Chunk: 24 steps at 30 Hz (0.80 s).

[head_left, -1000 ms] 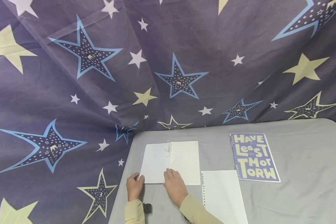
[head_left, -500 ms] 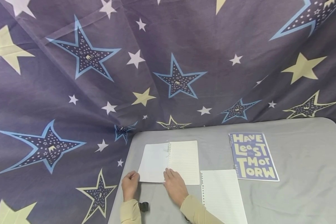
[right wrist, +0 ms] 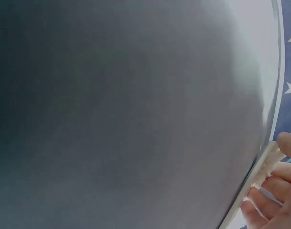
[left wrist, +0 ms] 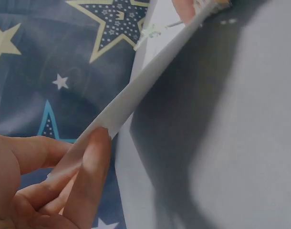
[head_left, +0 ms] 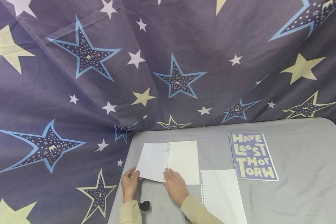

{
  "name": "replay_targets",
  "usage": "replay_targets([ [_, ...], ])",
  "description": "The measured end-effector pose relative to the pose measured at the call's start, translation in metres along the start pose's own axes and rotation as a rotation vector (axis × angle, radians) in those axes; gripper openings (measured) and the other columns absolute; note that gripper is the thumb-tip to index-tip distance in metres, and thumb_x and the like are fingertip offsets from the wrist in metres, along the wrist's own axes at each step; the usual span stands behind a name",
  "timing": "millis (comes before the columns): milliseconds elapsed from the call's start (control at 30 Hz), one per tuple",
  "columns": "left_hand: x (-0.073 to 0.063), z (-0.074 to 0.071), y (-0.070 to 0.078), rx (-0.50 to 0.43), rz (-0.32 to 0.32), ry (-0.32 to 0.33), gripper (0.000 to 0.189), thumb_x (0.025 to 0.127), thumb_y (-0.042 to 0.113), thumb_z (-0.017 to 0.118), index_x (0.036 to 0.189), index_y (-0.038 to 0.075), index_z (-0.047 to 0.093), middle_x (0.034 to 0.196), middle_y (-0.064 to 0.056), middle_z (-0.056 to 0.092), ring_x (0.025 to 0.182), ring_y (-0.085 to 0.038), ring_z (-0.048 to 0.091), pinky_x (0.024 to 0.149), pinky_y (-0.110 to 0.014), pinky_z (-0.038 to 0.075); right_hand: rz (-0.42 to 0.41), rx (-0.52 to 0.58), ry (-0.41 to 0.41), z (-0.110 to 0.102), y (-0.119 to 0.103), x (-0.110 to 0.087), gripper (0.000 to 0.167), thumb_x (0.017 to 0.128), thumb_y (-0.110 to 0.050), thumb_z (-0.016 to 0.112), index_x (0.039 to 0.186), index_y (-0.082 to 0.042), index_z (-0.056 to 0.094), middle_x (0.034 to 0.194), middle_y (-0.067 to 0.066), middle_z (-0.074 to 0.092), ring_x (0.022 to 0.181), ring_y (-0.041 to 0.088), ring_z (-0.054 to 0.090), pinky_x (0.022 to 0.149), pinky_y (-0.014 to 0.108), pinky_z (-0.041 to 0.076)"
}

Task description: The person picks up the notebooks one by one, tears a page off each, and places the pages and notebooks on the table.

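Observation:
A spiral notebook lies spread on the grey surface, with a blank white left leaf (head_left: 153,161) and a lined right page (head_left: 184,161). At its lower left corner, my left hand (head_left: 130,183) pinches the left leaf, which is raised and tilted. The left wrist view shows the thumb and fingers (left wrist: 90,176) on opposite sides of this leaf (left wrist: 131,95). My right hand (head_left: 176,186) rests on the notebook at the lower end of the spiral binding, fingers extended. In the right wrist view, the fingertips (right wrist: 260,202) touch the notebook beside its near edge.
A loose lined sheet (head_left: 223,196) with punched holes lies to the right of my right hand. Behind it, a purple notebook (head_left: 254,157) with large lettering lies on the grey-covered table (head_left: 302,155). A star-patterned cloth (head_left: 182,37) hangs at the back and left.
My left hand has moved slightly left and now holds the left leaf with its outer edge lifted off the table. The right hand has stayed in place.

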<state>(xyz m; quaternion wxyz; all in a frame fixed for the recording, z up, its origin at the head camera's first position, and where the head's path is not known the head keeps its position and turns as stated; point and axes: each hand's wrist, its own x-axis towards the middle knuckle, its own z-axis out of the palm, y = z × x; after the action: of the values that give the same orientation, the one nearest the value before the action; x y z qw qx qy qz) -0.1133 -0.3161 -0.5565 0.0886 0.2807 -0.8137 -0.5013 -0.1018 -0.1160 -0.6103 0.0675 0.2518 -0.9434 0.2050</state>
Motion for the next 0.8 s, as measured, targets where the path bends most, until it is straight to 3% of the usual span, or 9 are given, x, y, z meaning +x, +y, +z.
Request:
replay_targets([
  [400,-0.017,-0.002,0.014,-0.083,0.028,-0.038,0.045,0.097,0.013,0.056,0.139,-0.002,0.052,0.125,-0.027,0.063,0.107,-0.032,0.068,0.08,-0.022,0.061,0.002,0.031,0.02,0.001,0.002,-0.002,0.047,0.096,-0.031,0.063,0.135,-0.005,0.058,0.144,0.01,0.056,0.135,0.024,0.051,0.114,0.039,0.042],
  [600,-0.027,-0.001,0.022,-0.178,0.065,-0.052,0.043,0.097,0.011,0.058,0.139,0.001,0.053,0.127,-0.025,0.063,0.111,-0.033,0.067,0.081,-0.023,0.061,0.02,0.053,-0.004,0.002,0.003,-0.002,0.049,0.095,-0.032,0.064,0.136,-0.007,0.057,0.146,0.009,0.054,0.136,0.022,0.049,0.115,0.037,0.04],
  [800,-0.036,0.004,0.028,-0.195,0.079,-0.034,0.043,0.096,0.011,0.061,0.138,0.002,0.055,0.125,-0.022,0.064,0.109,-0.029,0.068,0.079,-0.022,0.061,0.026,0.08,0.009,0.003,0.003,-0.003,0.05,0.093,-0.031,0.066,0.136,-0.006,0.057,0.146,0.009,0.054,0.136,0.023,0.049,0.115,0.038,0.04],
])
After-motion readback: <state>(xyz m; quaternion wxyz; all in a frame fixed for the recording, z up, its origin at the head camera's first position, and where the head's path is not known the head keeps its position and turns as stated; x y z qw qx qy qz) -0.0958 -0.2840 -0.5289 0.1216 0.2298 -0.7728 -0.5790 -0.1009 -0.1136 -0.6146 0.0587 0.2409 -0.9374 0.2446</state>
